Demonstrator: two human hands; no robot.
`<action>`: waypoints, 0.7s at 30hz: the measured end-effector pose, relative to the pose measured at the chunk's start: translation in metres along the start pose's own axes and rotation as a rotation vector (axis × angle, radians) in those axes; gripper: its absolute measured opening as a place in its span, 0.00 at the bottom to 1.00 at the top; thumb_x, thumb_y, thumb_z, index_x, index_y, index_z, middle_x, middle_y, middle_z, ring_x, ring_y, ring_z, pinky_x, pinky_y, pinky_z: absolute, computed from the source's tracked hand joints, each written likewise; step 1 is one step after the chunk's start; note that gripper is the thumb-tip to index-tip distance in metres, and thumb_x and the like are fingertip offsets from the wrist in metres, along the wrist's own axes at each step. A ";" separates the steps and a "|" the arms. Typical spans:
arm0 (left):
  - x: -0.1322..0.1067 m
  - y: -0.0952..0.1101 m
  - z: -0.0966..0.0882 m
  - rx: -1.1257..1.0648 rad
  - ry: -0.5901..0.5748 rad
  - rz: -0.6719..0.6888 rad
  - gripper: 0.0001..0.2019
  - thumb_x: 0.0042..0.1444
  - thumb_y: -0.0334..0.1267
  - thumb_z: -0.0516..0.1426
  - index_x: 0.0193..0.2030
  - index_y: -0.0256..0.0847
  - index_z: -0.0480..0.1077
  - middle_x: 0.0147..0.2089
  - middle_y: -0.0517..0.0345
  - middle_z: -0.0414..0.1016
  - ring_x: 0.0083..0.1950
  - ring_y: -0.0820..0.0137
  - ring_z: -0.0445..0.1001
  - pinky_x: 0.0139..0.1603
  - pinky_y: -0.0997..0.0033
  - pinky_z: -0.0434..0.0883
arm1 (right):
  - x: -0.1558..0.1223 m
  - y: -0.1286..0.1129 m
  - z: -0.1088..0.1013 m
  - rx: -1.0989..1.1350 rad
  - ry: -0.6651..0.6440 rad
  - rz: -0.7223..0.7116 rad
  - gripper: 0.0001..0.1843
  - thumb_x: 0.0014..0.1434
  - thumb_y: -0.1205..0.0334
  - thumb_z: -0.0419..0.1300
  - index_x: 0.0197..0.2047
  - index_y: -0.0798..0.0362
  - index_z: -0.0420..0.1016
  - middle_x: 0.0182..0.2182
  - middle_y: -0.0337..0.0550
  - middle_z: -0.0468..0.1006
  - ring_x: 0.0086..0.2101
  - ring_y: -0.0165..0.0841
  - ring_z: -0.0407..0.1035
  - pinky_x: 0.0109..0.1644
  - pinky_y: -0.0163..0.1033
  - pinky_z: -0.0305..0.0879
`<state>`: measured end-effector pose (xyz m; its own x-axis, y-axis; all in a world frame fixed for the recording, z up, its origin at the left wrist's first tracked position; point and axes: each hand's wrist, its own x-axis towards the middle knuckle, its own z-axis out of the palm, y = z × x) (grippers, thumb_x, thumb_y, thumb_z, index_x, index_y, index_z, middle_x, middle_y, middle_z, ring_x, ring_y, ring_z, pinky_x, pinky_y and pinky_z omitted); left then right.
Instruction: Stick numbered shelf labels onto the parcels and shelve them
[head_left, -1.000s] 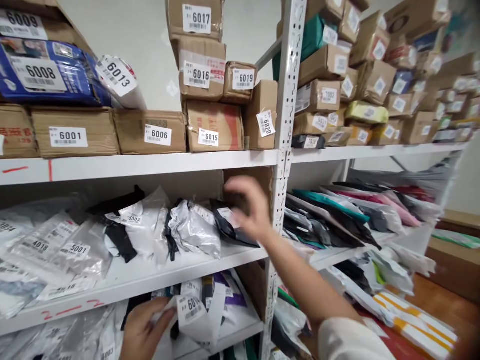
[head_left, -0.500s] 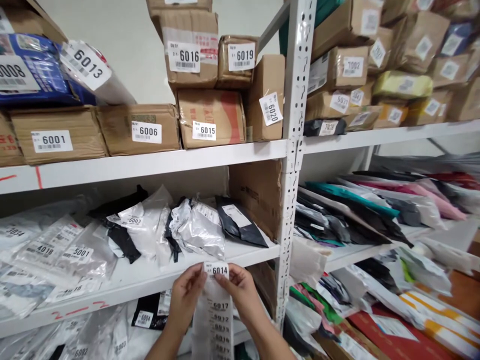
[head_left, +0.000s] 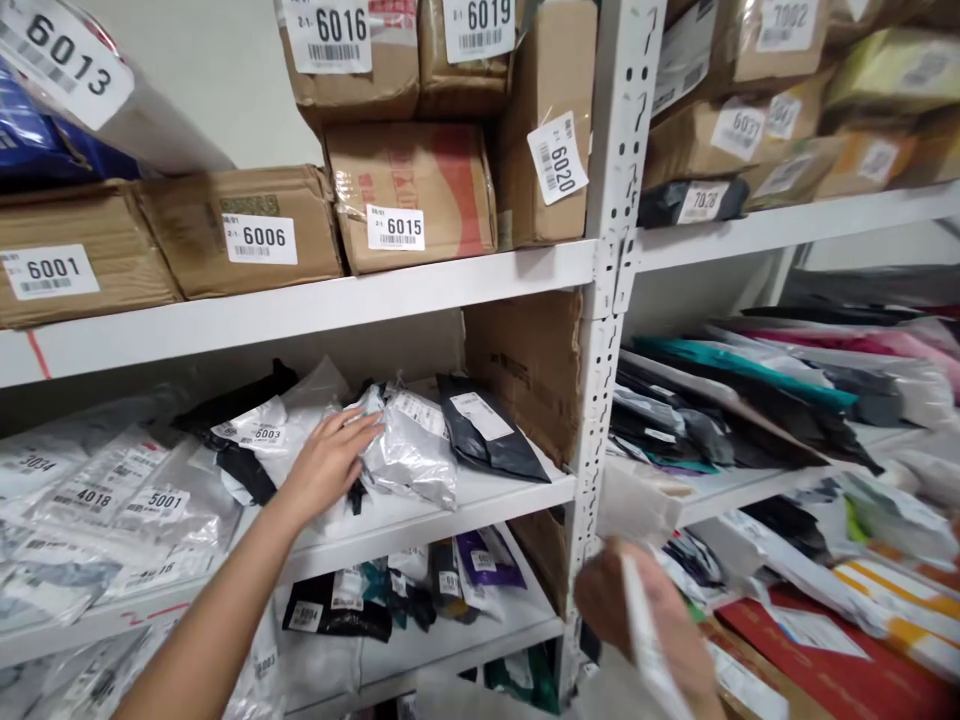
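My left hand [head_left: 330, 462] reaches onto the middle shelf with its fingers stretched out. The fingertips lie at a clear plastic mailing bag [head_left: 412, 450], beside a pale bag labelled 6003 [head_left: 277, 425]; how firmly they touch is unclear. A dark grey mailing bag [head_left: 491, 425] lies just to the right. My right hand [head_left: 645, 620] is low at the right, smeared by motion. It is closed on a white label strip [head_left: 646, 625] that hangs down, its print unreadable.
The upper shelf [head_left: 300, 315] carries cardboard boxes, among them one labelled 6015 [head_left: 412, 185]. A perforated white post [head_left: 607, 350] divides the racks. The lower shelf [head_left: 450, 660] holds small bagged parcels. Stacked bags [head_left: 735, 400] fill the right rack.
Both hands had held the label strip together in front of the shelf. My left hand has let go and reached to the bags; my right has moved right with the strip. The view is closer.
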<state>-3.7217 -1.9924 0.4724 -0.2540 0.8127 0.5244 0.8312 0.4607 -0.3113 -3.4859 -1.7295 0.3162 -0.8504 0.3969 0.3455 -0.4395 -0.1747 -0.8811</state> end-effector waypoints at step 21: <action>0.102 0.008 -0.001 -0.020 -0.457 0.359 0.12 0.57 0.28 0.51 0.42 0.43 0.73 0.54 0.54 0.74 0.53 0.66 0.72 0.50 0.70 0.66 | 0.089 0.045 0.069 0.035 0.117 0.042 0.21 0.54 0.42 0.64 0.37 0.52 0.73 0.33 0.43 0.78 0.31 0.36 0.70 0.35 0.37 0.65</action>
<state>-3.7401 -1.9058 0.5243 -0.1388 0.9903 -0.0078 0.9128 0.1249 -0.3887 -3.6018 -1.7636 0.3292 -0.8294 0.4909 0.2669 -0.4162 -0.2241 -0.8812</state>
